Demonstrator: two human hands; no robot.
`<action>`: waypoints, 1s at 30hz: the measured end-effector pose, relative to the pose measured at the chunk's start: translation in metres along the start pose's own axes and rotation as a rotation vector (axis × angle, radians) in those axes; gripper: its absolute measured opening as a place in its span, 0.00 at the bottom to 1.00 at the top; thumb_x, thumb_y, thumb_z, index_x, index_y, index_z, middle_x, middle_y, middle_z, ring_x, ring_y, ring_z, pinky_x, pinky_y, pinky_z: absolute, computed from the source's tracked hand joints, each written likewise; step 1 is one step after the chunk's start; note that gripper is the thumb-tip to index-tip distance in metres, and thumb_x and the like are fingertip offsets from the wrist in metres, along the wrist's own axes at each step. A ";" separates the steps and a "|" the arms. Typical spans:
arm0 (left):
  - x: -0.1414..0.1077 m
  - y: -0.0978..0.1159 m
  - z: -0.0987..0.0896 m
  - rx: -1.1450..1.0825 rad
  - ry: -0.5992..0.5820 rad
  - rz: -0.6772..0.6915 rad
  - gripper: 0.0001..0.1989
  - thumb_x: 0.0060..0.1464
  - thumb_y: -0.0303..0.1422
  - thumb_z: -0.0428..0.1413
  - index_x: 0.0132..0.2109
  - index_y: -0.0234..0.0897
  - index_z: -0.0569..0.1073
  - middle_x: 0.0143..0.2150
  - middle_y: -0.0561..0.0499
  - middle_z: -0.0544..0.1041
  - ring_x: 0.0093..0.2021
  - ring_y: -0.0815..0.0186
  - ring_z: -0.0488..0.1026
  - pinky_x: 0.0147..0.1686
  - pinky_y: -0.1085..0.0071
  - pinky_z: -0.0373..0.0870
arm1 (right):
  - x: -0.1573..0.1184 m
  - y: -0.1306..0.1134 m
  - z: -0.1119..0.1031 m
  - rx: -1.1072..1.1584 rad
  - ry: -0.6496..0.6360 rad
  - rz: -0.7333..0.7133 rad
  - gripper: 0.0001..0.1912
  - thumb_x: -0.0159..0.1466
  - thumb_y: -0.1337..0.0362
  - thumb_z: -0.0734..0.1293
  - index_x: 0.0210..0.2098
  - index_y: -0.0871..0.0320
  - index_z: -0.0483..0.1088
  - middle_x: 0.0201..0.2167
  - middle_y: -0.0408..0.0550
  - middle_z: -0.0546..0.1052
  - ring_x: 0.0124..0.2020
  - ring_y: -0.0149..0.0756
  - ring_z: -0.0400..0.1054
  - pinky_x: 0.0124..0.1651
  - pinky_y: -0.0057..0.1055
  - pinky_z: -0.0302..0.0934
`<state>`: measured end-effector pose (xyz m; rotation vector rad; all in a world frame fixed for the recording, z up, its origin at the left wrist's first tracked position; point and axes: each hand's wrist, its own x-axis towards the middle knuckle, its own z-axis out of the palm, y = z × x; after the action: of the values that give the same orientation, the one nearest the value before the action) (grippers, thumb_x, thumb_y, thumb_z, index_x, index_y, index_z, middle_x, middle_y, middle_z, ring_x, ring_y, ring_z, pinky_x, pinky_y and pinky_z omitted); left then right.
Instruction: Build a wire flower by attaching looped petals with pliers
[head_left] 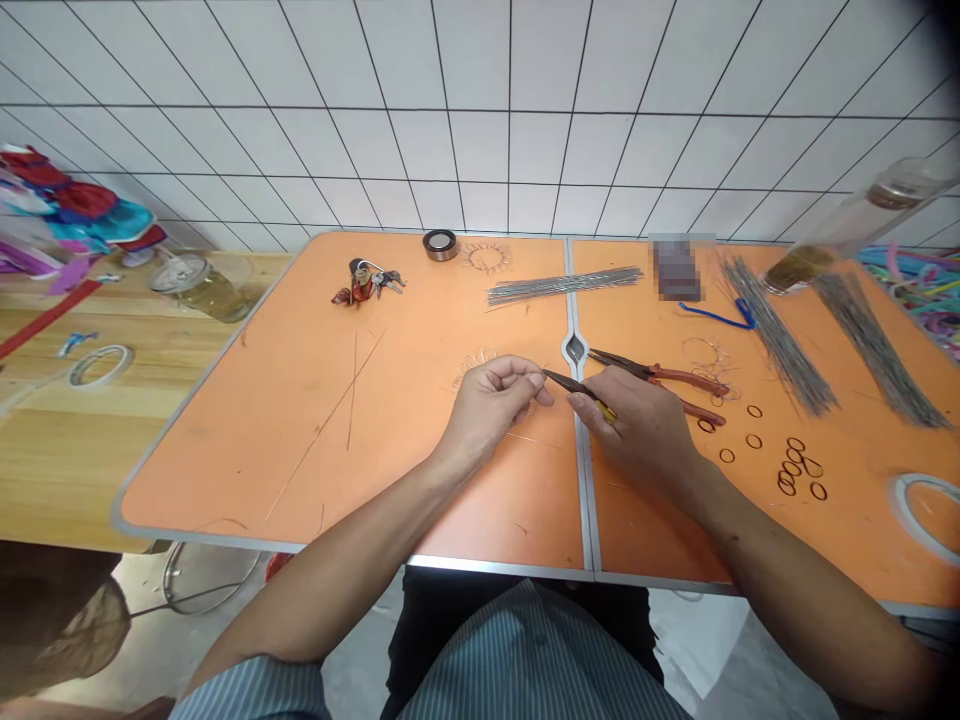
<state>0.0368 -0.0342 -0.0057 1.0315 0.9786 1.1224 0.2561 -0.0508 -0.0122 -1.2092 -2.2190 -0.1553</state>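
Note:
Near the middle of the orange table [480, 520], my left hand [495, 400] is closed in a pinch; a thin wire seems to be between its fingertips, though it is too fine to make out surely. My right hand [637, 425] is wrapped round small dark pliers with yellow on the handle [566, 382], their tip touching or nearly touching my left fingertips. Behind my right hand lie red-handled pliers [686, 378]. Coiled fine wire [480, 358] sits just behind my left hand.
A bundle of straight wires [562, 287], black tape [439, 244] and keys [371, 280] lie at the back. To the right are small dark rings [791, 468], wire bundles [784, 335] and a tilted glass jar [840, 235]. Loose wires [330, 415] lie left.

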 end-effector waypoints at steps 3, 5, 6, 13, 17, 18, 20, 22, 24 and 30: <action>0.000 0.000 0.000 0.001 -0.008 0.001 0.10 0.58 0.38 0.68 0.37 0.36 0.80 0.29 0.49 0.84 0.20 0.74 0.60 0.22 0.73 0.54 | 0.001 -0.001 -0.001 -0.002 -0.001 -0.002 0.21 0.82 0.58 0.64 0.32 0.57 0.73 0.27 0.43 0.73 0.29 0.34 0.68 0.31 0.35 0.51; 0.001 0.000 0.000 0.002 -0.011 0.000 0.10 0.58 0.38 0.68 0.37 0.36 0.80 0.29 0.49 0.84 0.20 0.74 0.60 0.22 0.73 0.54 | 0.002 -0.001 -0.002 0.003 0.000 -0.007 0.22 0.83 0.58 0.64 0.32 0.56 0.73 0.26 0.43 0.73 0.28 0.33 0.67 0.31 0.35 0.51; 0.001 0.000 0.000 0.003 -0.011 -0.002 0.10 0.58 0.38 0.68 0.36 0.36 0.80 0.29 0.49 0.84 0.20 0.74 0.60 0.22 0.73 0.54 | 0.002 -0.001 -0.002 0.006 0.004 -0.011 0.22 0.83 0.58 0.63 0.32 0.56 0.73 0.26 0.42 0.73 0.27 0.33 0.66 0.31 0.35 0.51; 0.001 0.000 -0.001 0.003 -0.007 -0.008 0.10 0.57 0.38 0.68 0.36 0.35 0.79 0.28 0.49 0.84 0.20 0.74 0.60 0.22 0.73 0.54 | 0.004 -0.003 -0.003 0.019 0.025 -0.024 0.23 0.82 0.59 0.64 0.29 0.55 0.71 0.24 0.42 0.71 0.25 0.33 0.62 0.31 0.34 0.51; 0.001 -0.001 -0.001 0.007 -0.012 -0.016 0.11 0.58 0.39 0.68 0.36 0.35 0.80 0.29 0.49 0.84 0.21 0.74 0.60 0.22 0.73 0.54 | 0.002 -0.003 -0.002 0.023 0.011 -0.008 0.22 0.82 0.58 0.64 0.30 0.56 0.72 0.24 0.42 0.72 0.26 0.33 0.64 0.31 0.34 0.52; 0.001 -0.001 -0.001 0.008 -0.014 -0.016 0.11 0.58 0.39 0.68 0.36 0.35 0.80 0.29 0.49 0.84 0.21 0.74 0.60 0.22 0.73 0.54 | 0.002 -0.002 -0.001 0.024 0.009 -0.005 0.22 0.82 0.58 0.64 0.30 0.56 0.72 0.24 0.42 0.72 0.26 0.33 0.64 0.31 0.34 0.52; 0.001 -0.001 -0.001 0.008 -0.015 -0.017 0.10 0.58 0.38 0.68 0.36 0.36 0.80 0.29 0.49 0.84 0.20 0.74 0.60 0.22 0.73 0.54 | 0.001 -0.002 -0.001 0.023 0.015 -0.002 0.22 0.82 0.58 0.64 0.30 0.56 0.72 0.24 0.42 0.72 0.26 0.33 0.64 0.31 0.34 0.51; 0.001 -0.001 -0.001 0.010 -0.015 -0.019 0.10 0.58 0.38 0.68 0.35 0.36 0.79 0.28 0.50 0.83 0.20 0.74 0.60 0.22 0.73 0.53 | 0.000 -0.001 0.000 0.023 0.020 0.000 0.23 0.82 0.58 0.64 0.29 0.56 0.71 0.24 0.42 0.72 0.26 0.33 0.64 0.31 0.34 0.51; 0.001 -0.001 0.000 0.015 -0.012 -0.020 0.10 0.58 0.38 0.67 0.35 0.36 0.80 0.28 0.50 0.83 0.21 0.74 0.60 0.22 0.73 0.53 | 0.000 -0.001 0.000 0.022 0.011 0.002 0.23 0.82 0.58 0.64 0.29 0.56 0.71 0.24 0.42 0.72 0.26 0.33 0.64 0.31 0.34 0.51; 0.001 -0.001 -0.001 0.034 -0.010 -0.023 0.10 0.58 0.38 0.67 0.36 0.36 0.79 0.28 0.51 0.82 0.21 0.74 0.60 0.22 0.72 0.53 | 0.000 -0.001 0.002 0.006 -0.003 0.002 0.23 0.81 0.58 0.64 0.29 0.56 0.71 0.23 0.41 0.72 0.25 0.32 0.65 0.30 0.34 0.50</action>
<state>0.0364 -0.0335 -0.0065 1.0498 1.0025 1.0839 0.2549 -0.0507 -0.0136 -1.2087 -2.2192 -0.1463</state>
